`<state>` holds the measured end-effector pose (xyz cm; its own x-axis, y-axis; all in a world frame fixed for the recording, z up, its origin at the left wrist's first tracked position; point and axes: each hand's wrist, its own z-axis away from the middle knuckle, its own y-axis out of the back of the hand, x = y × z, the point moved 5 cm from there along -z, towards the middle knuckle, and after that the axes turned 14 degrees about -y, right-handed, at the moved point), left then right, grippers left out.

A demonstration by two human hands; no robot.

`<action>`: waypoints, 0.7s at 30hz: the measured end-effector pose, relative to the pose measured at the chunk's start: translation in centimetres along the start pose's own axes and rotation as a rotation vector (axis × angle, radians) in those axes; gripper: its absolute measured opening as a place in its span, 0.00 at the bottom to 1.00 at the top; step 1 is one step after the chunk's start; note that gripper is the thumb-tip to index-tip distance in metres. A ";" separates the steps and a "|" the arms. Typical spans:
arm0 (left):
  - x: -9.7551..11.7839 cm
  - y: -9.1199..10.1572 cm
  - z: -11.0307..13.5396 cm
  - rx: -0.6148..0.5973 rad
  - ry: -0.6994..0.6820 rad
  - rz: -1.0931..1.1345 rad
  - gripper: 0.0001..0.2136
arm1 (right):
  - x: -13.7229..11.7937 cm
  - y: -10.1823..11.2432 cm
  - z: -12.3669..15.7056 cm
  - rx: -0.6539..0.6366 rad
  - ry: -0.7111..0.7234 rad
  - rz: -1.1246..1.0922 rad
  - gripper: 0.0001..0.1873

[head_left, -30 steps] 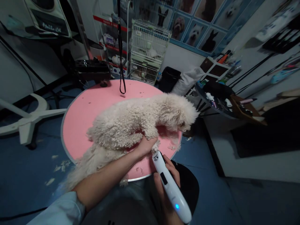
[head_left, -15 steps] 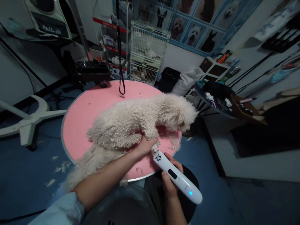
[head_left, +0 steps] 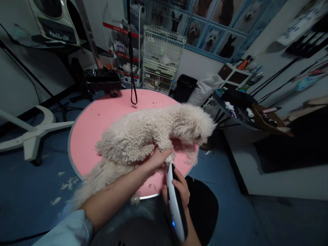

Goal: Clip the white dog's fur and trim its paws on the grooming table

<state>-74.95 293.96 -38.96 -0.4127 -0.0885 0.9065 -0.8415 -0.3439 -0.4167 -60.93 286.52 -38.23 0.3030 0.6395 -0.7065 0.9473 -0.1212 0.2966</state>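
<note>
A curly, cream-white dog [head_left: 138, 131] lies on its side on a round pink table [head_left: 84, 136], its head to the right. My left hand [head_left: 160, 158] is closed around one of the dog's front legs, close to the paw [head_left: 170, 158]. In my right hand [head_left: 181, 189] is a white and black hair clipper [head_left: 174, 205] with a blue light lit near its lower end. The clipper is turned on its edge. Its head is at the paw; whether the blade touches the fur I cannot tell.
A black leash loop [head_left: 134, 97] hangs over the table's far side. Cut fur [head_left: 191, 160] lies by the right rim, and more on the blue floor [head_left: 69, 184]. Behind stand a wire cage [head_left: 162, 51] and a black bin [head_left: 186, 85]. A side table [head_left: 237, 114] with tools is at right.
My right hand has rolled the clipper from its flat face onto its edge and swung its lower end to the left. My left hand keeps its hold on the leg.
</note>
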 end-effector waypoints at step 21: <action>1.0 5.5 5.1 0.010 -0.040 -0.147 0.19 | 11.0 1.7 -7.4 0.284 -0.988 -0.724 0.16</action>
<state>-78.27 287.25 -39.97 -0.2709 -0.0738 0.9598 -0.8883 -0.3650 -0.2787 -56.72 298.95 -40.77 -0.4623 -0.1983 -0.8643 0.8805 -0.2181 -0.4209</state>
